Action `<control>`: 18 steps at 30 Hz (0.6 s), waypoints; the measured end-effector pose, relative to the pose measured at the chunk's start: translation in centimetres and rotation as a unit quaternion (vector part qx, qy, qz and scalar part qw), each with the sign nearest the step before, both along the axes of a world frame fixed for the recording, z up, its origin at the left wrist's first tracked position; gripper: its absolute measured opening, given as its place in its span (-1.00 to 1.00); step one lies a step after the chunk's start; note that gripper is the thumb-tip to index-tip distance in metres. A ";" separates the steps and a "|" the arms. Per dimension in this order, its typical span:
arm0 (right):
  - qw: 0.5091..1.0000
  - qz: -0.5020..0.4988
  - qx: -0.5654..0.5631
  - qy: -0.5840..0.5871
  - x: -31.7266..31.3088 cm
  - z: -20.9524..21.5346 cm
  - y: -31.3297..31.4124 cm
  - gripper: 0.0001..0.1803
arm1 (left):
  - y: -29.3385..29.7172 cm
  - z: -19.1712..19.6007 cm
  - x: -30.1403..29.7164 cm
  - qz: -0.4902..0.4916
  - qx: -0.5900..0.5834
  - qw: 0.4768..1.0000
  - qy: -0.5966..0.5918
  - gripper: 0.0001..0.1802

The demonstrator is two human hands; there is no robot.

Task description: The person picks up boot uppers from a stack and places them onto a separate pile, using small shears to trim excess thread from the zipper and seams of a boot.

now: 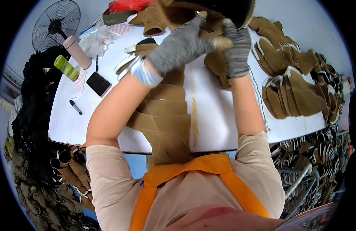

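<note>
At the table's (70, 127) far edge, my left hand (181, 46) and right hand (237, 50) clamp a tan suede piece (214, 63); finished-looking pieces (293, 92) crowd the right edge, flat panels (162, 115) wait.

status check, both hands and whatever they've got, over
Left hand and right hand, grey gloves, both shut on tan boot upper. Held above white table. Tan cut pieces stacked below, nothing blocking.
</note>
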State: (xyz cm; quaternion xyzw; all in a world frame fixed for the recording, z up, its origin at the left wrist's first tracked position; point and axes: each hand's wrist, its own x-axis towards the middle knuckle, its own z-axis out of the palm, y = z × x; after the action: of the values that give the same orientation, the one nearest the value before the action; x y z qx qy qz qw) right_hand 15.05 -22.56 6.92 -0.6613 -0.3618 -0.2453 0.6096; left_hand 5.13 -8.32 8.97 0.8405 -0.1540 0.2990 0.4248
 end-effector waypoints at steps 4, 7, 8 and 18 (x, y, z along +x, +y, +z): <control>0.947 -0.177 -0.198 -0.178 -5.2 -2.5 -0.3 -0.53 | -3.3 -2.0 1.1 -0.115 -0.160 0.977 0.081 -0.14; 0.904 -0.197 -0.293 -0.240 -6.9 -3.2 -3.2 -0.53 | -2.4 -4.0 2.3 -0.072 -0.379 0.900 0.205 -0.37; 0.929 -0.104 -0.276 -0.224 -7.3 -3.6 -4.2 -0.53 | -1.9 -4.0 2.4 -0.145 -0.422 0.881 0.158 -0.38; 0.971 -0.218 0.066 -0.079 -6.8 -6.9 -11.6 -0.14 | 1.8 -7.9 4.3 -0.202 -0.273 0.934 0.115 -0.43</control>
State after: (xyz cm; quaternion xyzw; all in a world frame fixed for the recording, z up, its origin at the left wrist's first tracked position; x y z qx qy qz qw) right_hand 8.22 -34.17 0.05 -0.6610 -0.2391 -0.4467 0.5535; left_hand 9.46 -6.47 1.06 0.6723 -0.1830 0.1386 0.7038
